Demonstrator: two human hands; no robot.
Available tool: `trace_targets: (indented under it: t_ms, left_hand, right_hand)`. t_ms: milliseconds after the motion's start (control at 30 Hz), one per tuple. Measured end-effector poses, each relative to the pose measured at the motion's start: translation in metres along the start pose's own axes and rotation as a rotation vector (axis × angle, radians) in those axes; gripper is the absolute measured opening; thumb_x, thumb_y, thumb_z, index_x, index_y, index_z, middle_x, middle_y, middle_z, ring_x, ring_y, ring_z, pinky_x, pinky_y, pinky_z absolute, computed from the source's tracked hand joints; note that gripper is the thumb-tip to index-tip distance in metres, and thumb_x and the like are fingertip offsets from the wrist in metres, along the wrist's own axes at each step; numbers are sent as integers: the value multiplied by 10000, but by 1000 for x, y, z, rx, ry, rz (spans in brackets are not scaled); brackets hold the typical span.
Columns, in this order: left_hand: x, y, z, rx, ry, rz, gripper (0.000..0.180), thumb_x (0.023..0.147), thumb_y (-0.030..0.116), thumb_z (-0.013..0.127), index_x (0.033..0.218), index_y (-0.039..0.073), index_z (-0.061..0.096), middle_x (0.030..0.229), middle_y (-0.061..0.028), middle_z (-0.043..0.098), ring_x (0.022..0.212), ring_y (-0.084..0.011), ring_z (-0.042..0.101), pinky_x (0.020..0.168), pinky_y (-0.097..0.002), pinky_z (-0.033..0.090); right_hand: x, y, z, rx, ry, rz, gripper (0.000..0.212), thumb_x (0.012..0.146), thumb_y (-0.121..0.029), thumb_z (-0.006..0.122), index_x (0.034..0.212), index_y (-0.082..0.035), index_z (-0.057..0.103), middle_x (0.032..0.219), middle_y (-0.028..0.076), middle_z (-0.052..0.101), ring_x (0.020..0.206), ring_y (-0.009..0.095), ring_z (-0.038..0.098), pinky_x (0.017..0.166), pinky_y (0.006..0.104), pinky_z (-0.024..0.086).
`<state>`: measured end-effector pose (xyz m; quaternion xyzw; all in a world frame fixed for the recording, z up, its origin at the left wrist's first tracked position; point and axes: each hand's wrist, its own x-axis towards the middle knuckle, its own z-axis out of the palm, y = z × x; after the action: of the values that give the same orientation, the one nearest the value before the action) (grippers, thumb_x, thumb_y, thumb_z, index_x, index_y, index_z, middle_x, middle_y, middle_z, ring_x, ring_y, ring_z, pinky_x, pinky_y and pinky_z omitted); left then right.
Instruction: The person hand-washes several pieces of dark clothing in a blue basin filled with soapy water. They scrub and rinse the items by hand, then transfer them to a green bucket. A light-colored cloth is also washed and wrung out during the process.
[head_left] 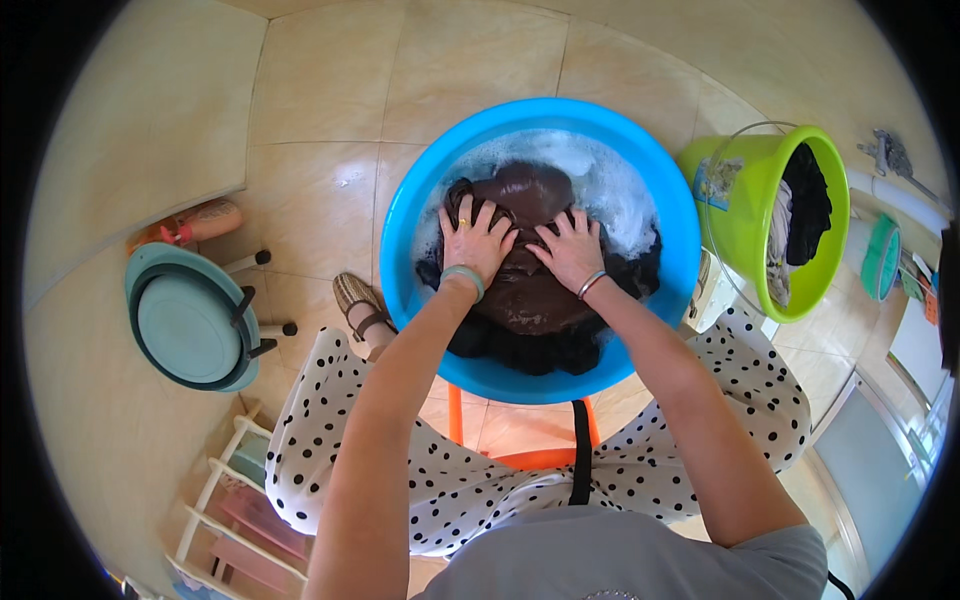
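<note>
Both hands, left hand (475, 243) and right hand (572, 250), press spread fingers on the dark cloth (530, 300) inside the basin (420, 200), well clear of its rim.

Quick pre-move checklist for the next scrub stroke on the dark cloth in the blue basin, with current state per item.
1. Both hands on the cloth: left hand and right hand lie palm-down, fingers spread, on the dark cloth. Ok.
2. Cloth wet and soapy: it sits in sudsy water. Ok.
3. Cloth inside the blue basin: its near edge drapes toward the near rim; whether it hangs over it, cannot tell.
4. Basin support: it rests on an orange stool; how steady, cannot tell.
5. Wrists free: a green bangle and a thin bracelet sit just above the cloth. Ok.
6. Green bucket of clothes apart from the basin. Ok.
</note>
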<state>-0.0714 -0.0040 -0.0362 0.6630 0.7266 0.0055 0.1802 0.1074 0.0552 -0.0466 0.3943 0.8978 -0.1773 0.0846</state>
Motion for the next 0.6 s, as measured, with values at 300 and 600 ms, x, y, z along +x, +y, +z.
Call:
trace_targets:
  t_ms: [300,600]
  left_hand:
    - [48,-14,64,-65,-260,81,281,881,334,534,1043,140,656,1145,-98,563,1173,-337,450,1027,-597,259]
    - [110,-50,96,38,-616,234,475,850,395,548,1202,81,597,1260,-160,563,1160,-308,532,991,-437,410]
  right_hand:
    - [54,14,26,40,-658,155,318,883,-352,511,1027,-108,656,1036,129,646,942,262,613,776,414,479]
    - [63,37,71,-177,-541,-79,368,941,-262,426,1259,-114,538,1193,89,593,1064,273,560,905,398,439]
